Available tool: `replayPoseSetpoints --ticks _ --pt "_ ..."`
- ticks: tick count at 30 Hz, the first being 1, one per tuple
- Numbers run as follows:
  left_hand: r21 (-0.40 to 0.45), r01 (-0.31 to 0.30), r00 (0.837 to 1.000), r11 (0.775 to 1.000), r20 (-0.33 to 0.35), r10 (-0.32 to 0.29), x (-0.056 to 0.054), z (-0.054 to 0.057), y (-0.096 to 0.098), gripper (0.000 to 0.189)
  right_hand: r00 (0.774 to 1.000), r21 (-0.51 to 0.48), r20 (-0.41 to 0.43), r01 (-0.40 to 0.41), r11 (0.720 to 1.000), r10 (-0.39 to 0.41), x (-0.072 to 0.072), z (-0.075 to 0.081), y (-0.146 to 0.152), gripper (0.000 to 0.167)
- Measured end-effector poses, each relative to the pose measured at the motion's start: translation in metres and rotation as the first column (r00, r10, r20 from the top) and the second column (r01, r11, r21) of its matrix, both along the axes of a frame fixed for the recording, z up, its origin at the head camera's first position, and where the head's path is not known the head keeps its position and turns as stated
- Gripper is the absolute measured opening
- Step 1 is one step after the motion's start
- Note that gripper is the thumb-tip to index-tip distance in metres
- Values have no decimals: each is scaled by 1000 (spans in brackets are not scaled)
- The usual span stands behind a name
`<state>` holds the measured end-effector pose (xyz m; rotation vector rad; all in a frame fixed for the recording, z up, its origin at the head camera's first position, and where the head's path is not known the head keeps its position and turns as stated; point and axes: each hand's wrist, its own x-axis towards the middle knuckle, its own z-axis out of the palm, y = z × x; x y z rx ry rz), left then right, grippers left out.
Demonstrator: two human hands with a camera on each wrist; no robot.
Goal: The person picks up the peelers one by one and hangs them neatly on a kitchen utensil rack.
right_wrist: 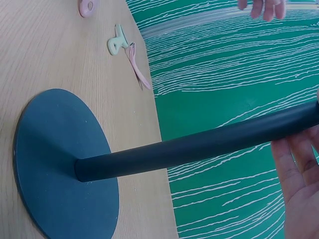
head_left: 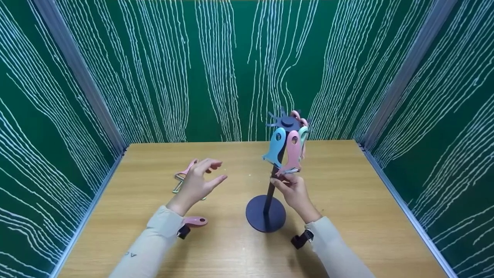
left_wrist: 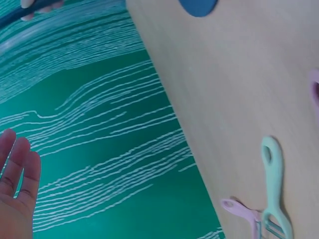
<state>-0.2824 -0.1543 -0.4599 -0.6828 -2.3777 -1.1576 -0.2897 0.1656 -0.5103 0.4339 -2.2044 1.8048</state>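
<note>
My right hand (head_left: 296,193) grips the upright pole of a dark stand (right_wrist: 199,149), just under the peelers hung at its top. A blue peeler (head_left: 275,148) and a pink peeler (head_left: 293,146) face me there, with a mint peeler (head_left: 304,133) and more pink handles partly hidden behind. My left hand (head_left: 197,180) is held in the air left of the stand, thumb and fingers spread apart, holding nothing. Beyond it on the table lie a pink peeler (head_left: 190,166) and a mint peeler (left_wrist: 273,172), close together. Another pink peeler (head_left: 197,221) lies by my left cuff, partly hidden.
The stand's round base (right_wrist: 55,199) rests on the wooden table (head_left: 347,239). Several bare hooks (head_left: 272,119) point out on the left of the stand's top. Green walls (head_left: 216,69) with white wavy lines rise behind and at both sides of the table.
</note>
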Motion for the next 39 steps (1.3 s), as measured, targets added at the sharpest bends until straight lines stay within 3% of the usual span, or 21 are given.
replayPoseSetpoints --ticks 19,26,39 --pt "-97 -4 994 995 107 14 14 -30 -38 42 1000 -33 2 1 999 -1 -1 -1 -1 9" --pt "-132 18 985 991 174 5 20 -40 -51 46 1000 -35 9 -4 999 5 0 -1 -1 9" --pt "-205 44 971 978 240 6 34 -60 -76 45 1000 -21 13 -2 1000 2 1 0 -1 10"
